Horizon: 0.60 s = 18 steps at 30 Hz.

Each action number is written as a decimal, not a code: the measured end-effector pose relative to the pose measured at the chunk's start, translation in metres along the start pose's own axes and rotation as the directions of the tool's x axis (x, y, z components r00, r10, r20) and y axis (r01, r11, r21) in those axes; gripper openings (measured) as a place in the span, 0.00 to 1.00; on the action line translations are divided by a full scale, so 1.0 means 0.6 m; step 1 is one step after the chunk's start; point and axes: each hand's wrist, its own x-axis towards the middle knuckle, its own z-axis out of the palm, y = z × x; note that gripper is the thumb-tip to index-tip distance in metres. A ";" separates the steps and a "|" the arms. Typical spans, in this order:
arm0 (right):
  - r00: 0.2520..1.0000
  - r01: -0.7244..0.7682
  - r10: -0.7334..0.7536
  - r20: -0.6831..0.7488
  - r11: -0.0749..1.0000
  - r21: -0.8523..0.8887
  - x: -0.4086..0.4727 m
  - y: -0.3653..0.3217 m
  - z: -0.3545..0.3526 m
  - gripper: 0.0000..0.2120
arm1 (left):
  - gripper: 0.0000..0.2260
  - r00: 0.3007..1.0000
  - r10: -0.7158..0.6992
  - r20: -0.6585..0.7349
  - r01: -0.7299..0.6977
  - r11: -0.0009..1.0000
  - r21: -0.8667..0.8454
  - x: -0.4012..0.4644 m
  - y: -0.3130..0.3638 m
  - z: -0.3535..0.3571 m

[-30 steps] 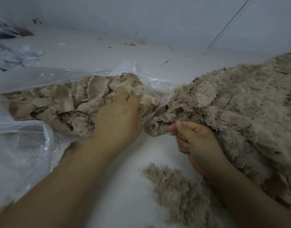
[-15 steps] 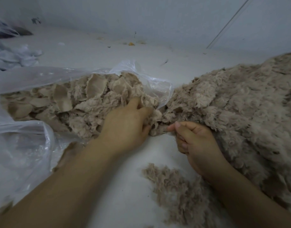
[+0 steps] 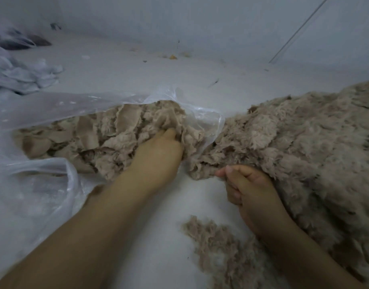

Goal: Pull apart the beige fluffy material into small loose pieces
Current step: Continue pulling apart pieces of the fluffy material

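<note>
Head view: your left hand [image 3: 158, 155] digs its fingers into torn beige fluffy scraps [image 3: 100, 140] in the clear plastic bag [image 3: 40, 184] at 9 o'clock. Your right hand [image 3: 248, 188] pinches the edge of the big uncut beige fluffy sheet [image 3: 300, 147] at 3 o'clock. Most of the sheet looks left to tear, I'd say. Loose beige fluff pile [image 3: 219, 247] at 6 o'clock. The surface is white and flat, with a pale wall [image 3: 200, 21] at 12 o'clock.

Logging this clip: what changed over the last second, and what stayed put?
The left hand shifted right, then back up into the bagged pieces, fingers digging in. The right hand kept its pinch on the fluffy sheet's edge; the loose tuft stayed.
</note>
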 end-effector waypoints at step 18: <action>0.999 -0.028 0.027 -0.018 0.999 -0.024 -0.003 0.010 -0.013 0.11 | 0.46 0.911 0.170 0.375 -0.154 0.985 -0.071 0.007 -0.018 0.011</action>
